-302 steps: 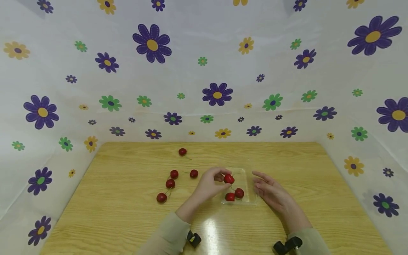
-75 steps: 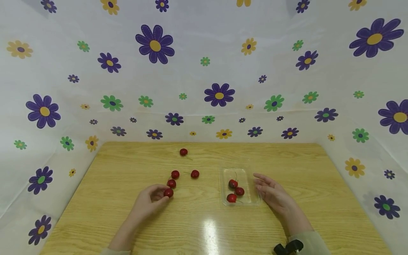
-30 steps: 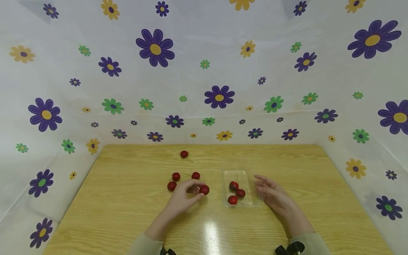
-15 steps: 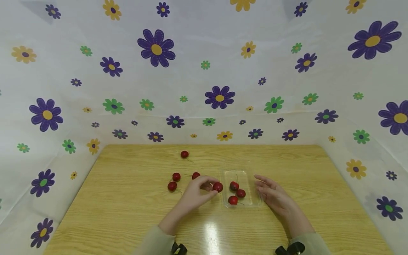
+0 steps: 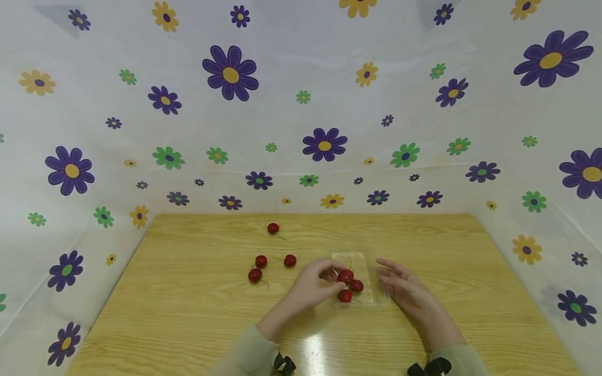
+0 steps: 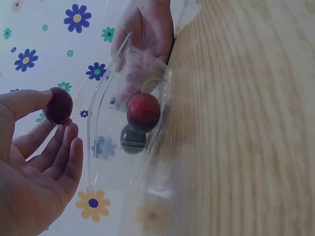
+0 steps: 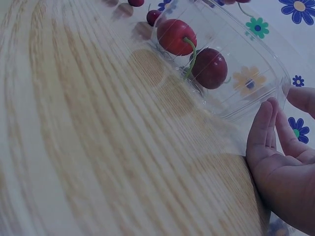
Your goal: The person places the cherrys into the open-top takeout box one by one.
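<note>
My left hand [image 5: 312, 284] pinches a dark red cherry [image 6: 59, 105] between thumb and fingertips, over the left side of a clear plastic container [image 5: 368, 269]. Inside the container lie a cherry [image 5: 345, 296] near the front and another cherry [image 5: 357, 285] just behind it. In the head view the held cherry covers the spot where a third one lay. The right hand [image 5: 408, 290] rests at the container's right side, fingers extended and relaxed. In the right wrist view its fingertips [image 7: 268, 110] meet or nearly meet the clear wall.
Left of the container, two cherries [image 5: 255, 275] lie close together on the wooden table [image 5: 188, 313]. A single cherry [image 5: 290, 260] lies to their right, and another cherry [image 5: 273, 228] is farther back. A flower-printed white sheet [image 5: 282, 115] encloses the table's back and sides.
The left hand has released one cherry into the container, gone left, picked up the nearest cherry from the table and carried it right over the container. The right hand has stayed put.
</note>
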Motion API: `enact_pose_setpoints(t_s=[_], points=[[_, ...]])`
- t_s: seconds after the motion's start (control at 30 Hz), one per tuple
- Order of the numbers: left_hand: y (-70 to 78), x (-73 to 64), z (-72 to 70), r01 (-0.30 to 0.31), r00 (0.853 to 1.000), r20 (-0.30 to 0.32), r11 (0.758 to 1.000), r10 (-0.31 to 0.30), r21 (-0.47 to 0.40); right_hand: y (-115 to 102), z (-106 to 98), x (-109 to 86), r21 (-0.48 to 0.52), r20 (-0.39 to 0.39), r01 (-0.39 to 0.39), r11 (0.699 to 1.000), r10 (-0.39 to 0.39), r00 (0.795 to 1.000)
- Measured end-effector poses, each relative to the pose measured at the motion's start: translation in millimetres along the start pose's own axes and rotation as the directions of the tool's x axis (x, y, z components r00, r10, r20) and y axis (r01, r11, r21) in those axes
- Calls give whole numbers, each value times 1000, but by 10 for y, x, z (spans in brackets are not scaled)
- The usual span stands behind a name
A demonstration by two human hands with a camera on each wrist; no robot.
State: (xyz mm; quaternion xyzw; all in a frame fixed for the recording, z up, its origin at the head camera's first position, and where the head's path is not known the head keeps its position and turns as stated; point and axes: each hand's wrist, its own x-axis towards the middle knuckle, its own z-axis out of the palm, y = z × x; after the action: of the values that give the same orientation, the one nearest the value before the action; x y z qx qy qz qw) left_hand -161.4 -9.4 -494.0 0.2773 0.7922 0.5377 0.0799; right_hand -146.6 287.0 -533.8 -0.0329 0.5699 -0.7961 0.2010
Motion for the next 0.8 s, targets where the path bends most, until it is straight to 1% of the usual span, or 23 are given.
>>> enact_pose_setpoints(t_s=[0.13,0.23,0.5,0.63,0.8], points=[[5,47,77,-25,1000,11,1000,25,-6,11,-11,2,21,30,21,1000,-21,999],[11,73,123,-32,999,15,999,32,-2,16,-17,4,24,48,32,999,-33,998],[64,149,209,-24,999,41,999,23,22,15,-18,2,-22,24,31,999,-30,999],[71,192,255,-8,998,58,999,5,41,23,-22,8,-24,24,36,999,-35,999],[89,213,313,26,997,68,996,-32,90,36,-27,11,4,46,45,999,-45,998]])
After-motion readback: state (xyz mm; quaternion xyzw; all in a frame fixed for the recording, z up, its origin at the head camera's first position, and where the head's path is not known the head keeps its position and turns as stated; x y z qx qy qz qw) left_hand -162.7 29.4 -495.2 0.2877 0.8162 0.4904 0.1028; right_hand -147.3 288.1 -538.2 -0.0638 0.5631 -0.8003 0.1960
